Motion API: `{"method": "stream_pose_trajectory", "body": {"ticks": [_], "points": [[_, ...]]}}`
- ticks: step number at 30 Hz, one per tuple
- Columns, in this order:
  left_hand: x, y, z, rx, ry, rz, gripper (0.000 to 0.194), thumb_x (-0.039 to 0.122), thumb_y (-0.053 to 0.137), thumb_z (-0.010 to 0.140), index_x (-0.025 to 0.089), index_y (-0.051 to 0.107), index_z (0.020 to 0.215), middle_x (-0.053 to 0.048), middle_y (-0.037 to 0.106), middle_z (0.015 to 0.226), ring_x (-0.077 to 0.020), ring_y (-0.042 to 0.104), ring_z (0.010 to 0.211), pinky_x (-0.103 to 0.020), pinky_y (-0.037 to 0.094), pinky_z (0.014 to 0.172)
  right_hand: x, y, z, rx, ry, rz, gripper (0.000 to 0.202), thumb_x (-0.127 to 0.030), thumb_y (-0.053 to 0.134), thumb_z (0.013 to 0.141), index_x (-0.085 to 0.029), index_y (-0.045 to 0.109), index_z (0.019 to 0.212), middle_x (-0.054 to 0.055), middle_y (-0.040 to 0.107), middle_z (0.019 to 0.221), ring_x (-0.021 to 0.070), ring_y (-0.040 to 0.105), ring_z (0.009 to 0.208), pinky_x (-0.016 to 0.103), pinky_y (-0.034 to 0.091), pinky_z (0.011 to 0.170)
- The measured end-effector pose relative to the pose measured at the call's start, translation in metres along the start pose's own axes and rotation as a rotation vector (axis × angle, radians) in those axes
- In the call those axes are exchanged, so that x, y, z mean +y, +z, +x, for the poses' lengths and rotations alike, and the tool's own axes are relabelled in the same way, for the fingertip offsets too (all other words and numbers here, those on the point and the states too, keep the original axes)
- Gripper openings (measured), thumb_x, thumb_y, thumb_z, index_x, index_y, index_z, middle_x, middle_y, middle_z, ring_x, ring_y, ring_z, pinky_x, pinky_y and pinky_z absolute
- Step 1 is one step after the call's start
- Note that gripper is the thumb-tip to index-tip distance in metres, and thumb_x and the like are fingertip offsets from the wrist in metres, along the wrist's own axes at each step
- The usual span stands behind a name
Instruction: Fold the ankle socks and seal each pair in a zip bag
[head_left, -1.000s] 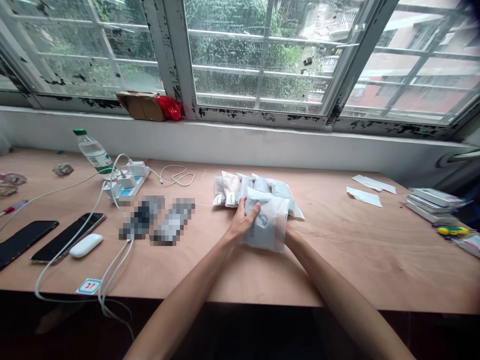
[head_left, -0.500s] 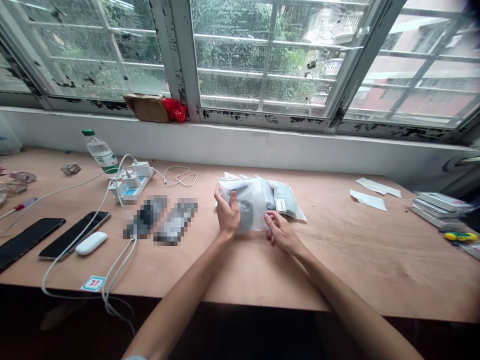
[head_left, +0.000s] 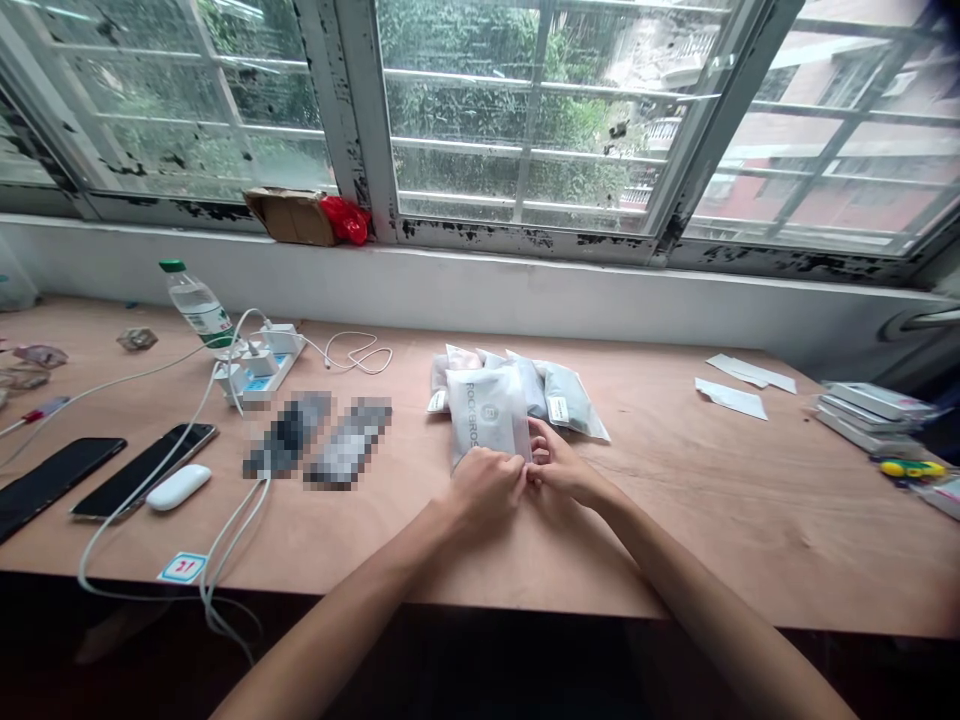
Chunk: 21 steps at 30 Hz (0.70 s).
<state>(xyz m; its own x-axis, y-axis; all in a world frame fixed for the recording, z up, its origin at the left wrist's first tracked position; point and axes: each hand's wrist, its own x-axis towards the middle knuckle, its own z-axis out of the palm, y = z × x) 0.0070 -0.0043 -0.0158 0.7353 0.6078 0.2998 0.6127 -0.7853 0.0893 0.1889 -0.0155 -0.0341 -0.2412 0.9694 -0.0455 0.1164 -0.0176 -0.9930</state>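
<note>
A frosted plastic bag [head_left: 491, 405] with printed lettering and grey contents stands tilted on the table in front of me. My left hand [head_left: 487, 482] is closed at the bag's lower right corner, its fingers meeting those of my other hand. My right hand [head_left: 553, 465] grips the bag's right edge, fingers bent around it. Behind this bag lie several similar packets, among them a grey-green packet [head_left: 574, 397] with a white label and a pinkish one [head_left: 439, 380] at the left.
Phones [head_left: 150, 470], a white earbud case [head_left: 178, 487], cables and a power strip [head_left: 262, 365] with a water bottle [head_left: 199, 308] lie to the left. White paper slips [head_left: 731, 398] and stacked boxes [head_left: 874, 415] are on the right. A cardboard box [head_left: 291, 216] sits on the sill.
My left hand has moved from the bag's left side down to its lower right corner, beside my right hand. The bag has turned, so its lettering shows.
</note>
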Motion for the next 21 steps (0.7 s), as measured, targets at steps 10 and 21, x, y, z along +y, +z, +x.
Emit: {"method": "stream_pose_trajectory", "body": {"ticks": [10,21], "points": [[0.013,0.008,0.005,-0.149,-0.079,0.076,0.029,0.025,0.04,0.094,0.011,0.064,0.087,-0.013,0.071,0.075,-0.0256,0.07,0.063,-0.035,0.053,0.06,-0.012,-0.015,-0.003,-0.011,0.15,0.098,0.057,-0.021,0.082,0.061,-0.01,0.064,0.114,0.002,0.067,0.072,0.0155,0.065,0.068,0.032,0.054,0.072],[0.017,0.019,0.006,-0.172,0.013,0.101,0.024,0.013,0.039,0.093,0.008,0.062,0.096,-0.014,0.07,0.075,-0.0278,0.071,0.065,-0.037,0.055,0.057,-0.004,-0.018,-0.001,-0.01,0.134,0.049,0.049,-0.016,0.073,0.064,-0.009,0.061,0.111,0.001,0.066,0.069,0.0121,0.061,0.059,0.029,0.049,0.063]]}}
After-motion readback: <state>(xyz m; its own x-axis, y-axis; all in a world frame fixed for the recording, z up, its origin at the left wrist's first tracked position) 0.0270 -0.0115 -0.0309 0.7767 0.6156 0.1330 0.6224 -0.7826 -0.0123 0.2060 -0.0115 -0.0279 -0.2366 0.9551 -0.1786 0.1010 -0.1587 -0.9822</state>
